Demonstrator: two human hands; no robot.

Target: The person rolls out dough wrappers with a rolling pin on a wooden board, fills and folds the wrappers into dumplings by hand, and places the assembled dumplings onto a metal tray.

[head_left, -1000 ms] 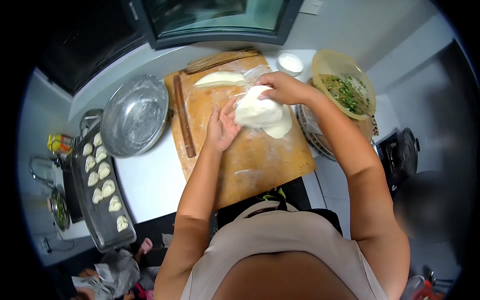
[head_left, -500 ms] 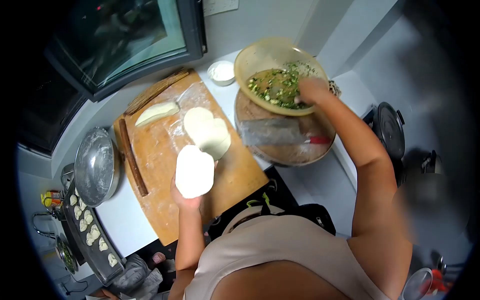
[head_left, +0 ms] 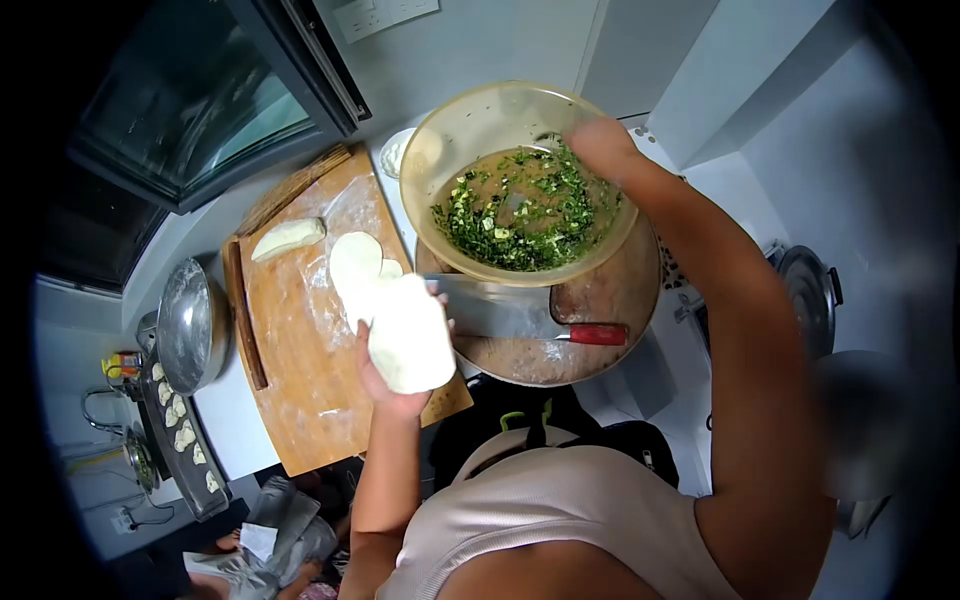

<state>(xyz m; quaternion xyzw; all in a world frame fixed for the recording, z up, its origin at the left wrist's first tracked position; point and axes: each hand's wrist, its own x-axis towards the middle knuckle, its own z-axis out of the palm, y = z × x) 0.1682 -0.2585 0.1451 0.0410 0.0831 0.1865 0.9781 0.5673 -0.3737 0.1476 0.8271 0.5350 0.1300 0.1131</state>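
Observation:
My left hand [head_left: 392, 393] holds a flat, pale dough wrapper [head_left: 412, 338] lying across the palm, with fingertips showing at its far right edge. At the upper right, my right hand [head_left: 606, 150] is closed and blurred at the right rim of a big yellowish bowl [head_left: 440, 262]. Something shiny shows near its fingers, but I cannot make out what it is. Chopped green filling [head_left: 530, 215] with pale bits lies in the bowl. More round dough wrappers [head_left: 356, 262] overlap on the wooden board [head_left: 300, 380], partly behind the held one.
Under the bowl is a round chopping block [head_left: 520, 362] with a red-handled cleaver [head_left: 598, 334]. On the board are a dough piece [head_left: 288, 239] and a rolling pin [head_left: 243, 315]. A metal bowl [head_left: 190, 325] and a tray of dumplings [head_left: 170, 450] stand left. Another person [head_left: 285, 530] is lower left.
My view has shifted toward the bowl. My right hand has moved from inside the bowl up to its far right rim. My left hand has brought the wrapper nearer the bowl.

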